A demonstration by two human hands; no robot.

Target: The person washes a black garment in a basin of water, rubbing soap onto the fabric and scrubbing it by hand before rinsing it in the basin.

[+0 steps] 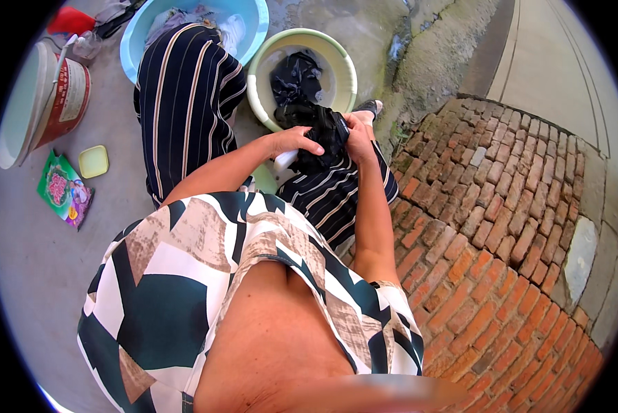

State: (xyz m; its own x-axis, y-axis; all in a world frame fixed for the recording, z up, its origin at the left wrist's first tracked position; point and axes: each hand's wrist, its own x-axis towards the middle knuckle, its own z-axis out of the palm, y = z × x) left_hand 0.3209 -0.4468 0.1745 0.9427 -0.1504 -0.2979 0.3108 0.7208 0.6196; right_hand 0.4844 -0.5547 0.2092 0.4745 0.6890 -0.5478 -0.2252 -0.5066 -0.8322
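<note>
Over the near rim of a pale green basin (257, 82), both hands are closed on the same wet black garment (320, 138). The left hand (291, 141) grips it from the left side with the fingers curled over the cloth, and something white shows just under this hand; I cannot tell what it is. The right hand (358, 138) holds the other end of the bunched cloth, with the fingers folded tight around it. The garment sits between the two hands, above the knees in dark striped trousers (185, 96). More dark cloth (295, 76) lies inside the basin in cloudy water. Behind it stands a light blue basin (250, 31) with pale laundry inside. On the grey ground at the left are a white bucket (40, 103) lying tilted, a small yellow dish (93, 161) and a green packet (62, 189). At the right is a curved surface of red bricks (501, 227).
</note>
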